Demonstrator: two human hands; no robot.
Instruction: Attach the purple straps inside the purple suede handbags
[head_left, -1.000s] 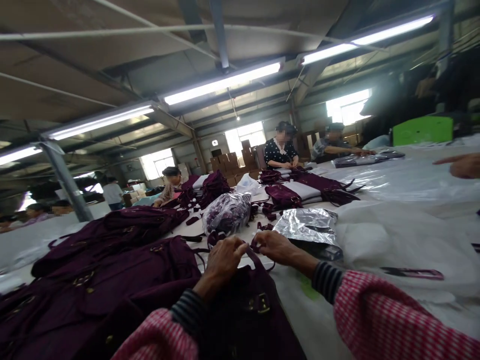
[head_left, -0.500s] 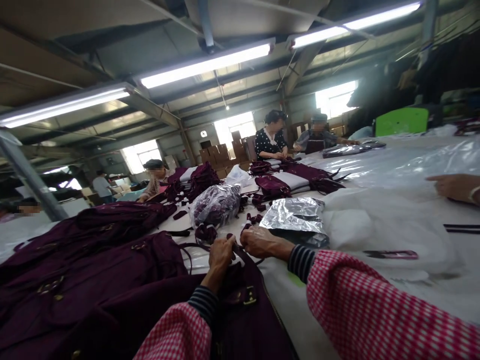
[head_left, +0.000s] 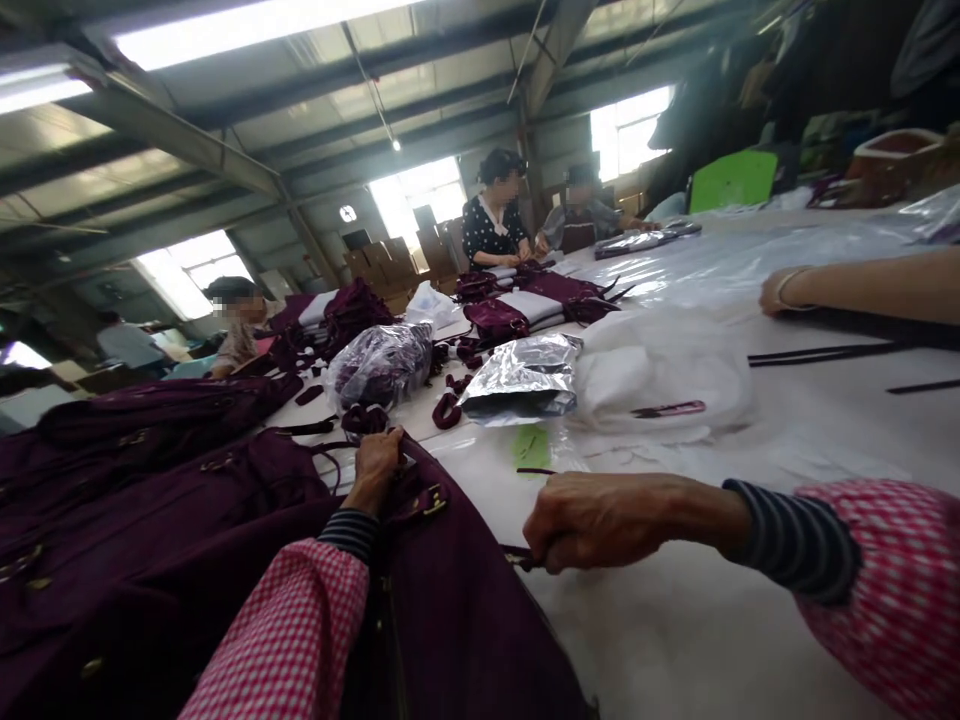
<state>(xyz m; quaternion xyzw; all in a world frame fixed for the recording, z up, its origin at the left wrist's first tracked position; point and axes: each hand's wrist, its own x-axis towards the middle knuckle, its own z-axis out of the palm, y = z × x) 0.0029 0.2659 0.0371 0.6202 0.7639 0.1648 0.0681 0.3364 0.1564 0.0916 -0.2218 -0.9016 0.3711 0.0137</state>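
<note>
A dark purple bag [head_left: 442,600] with a gold buckle lies in front of me, its zipper running along the right edge. My left hand [head_left: 377,462] is closed on the bag's top end. To the right of the bag, my right hand [head_left: 592,520] is closed around a zipper pull [head_left: 516,556] at that edge; the fingertips are turned away from view. Beyond my left hand sit a coiled purple strap [head_left: 365,420] and a clear plastic bag of purple pieces [head_left: 382,365].
More purple bags [head_left: 187,500] are heaped at left. A silver foil bag [head_left: 521,378], a pink-handled cutter [head_left: 670,409] and plastic sheeting [head_left: 675,360] lie ahead. Another person's arm [head_left: 870,285] reaches in from the right. Several people work behind the folded bags [head_left: 499,318].
My right hand has moved from beside my left hand down along the bag's edge toward me. My left hand stays on the top end. The view has shifted right and down.
</note>
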